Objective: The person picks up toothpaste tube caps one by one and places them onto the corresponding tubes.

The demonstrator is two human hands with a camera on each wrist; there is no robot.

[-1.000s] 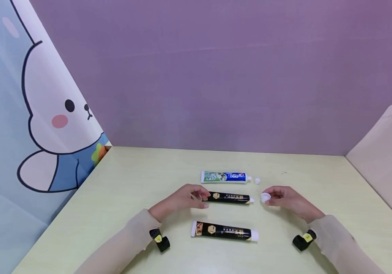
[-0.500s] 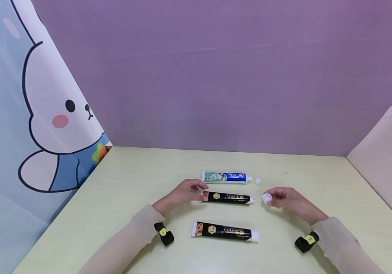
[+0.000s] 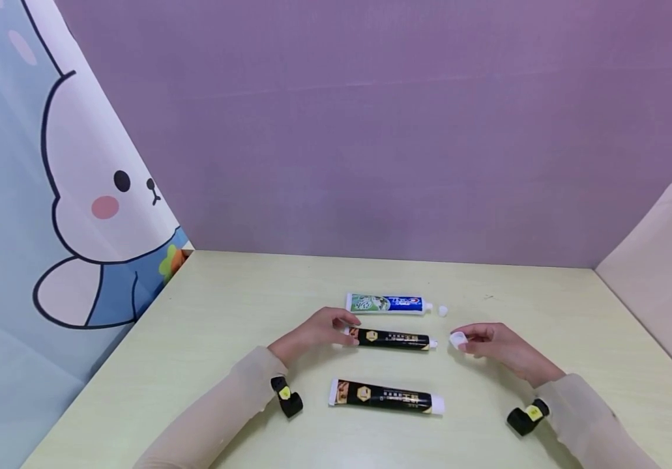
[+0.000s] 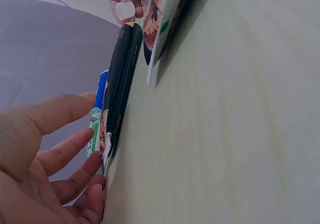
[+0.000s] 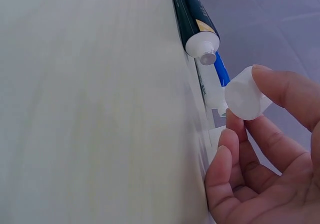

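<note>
My left hand [image 3: 325,327] is at the flat tail end of a black toothpaste tube [image 3: 397,339], which lies uncapped with its nozzle to the right. In the left wrist view its fingers [image 4: 75,149] reach loosely beside that tail, the thumb apart from them. Just right of the nozzle, my right hand [image 3: 502,348] pinches a white cap [image 5: 245,95] between thumb and fingers, as the right wrist view shows. The cap faces the bare nozzle [image 5: 208,58] across a small gap.
Behind lies a blue and green toothpaste tube [image 3: 387,304], uncapped, with a small white cap [image 3: 443,311] beside its nozzle. A second black tube [image 3: 387,397], its white cap on, lies nearer on the pale table [image 3: 253,280]. A purple backdrop [image 3: 394,130] stands behind.
My left hand has shifted slightly right and its fingers have come down to the tube's tail. The right hand has moved slightly right and turned the cap a little.
</note>
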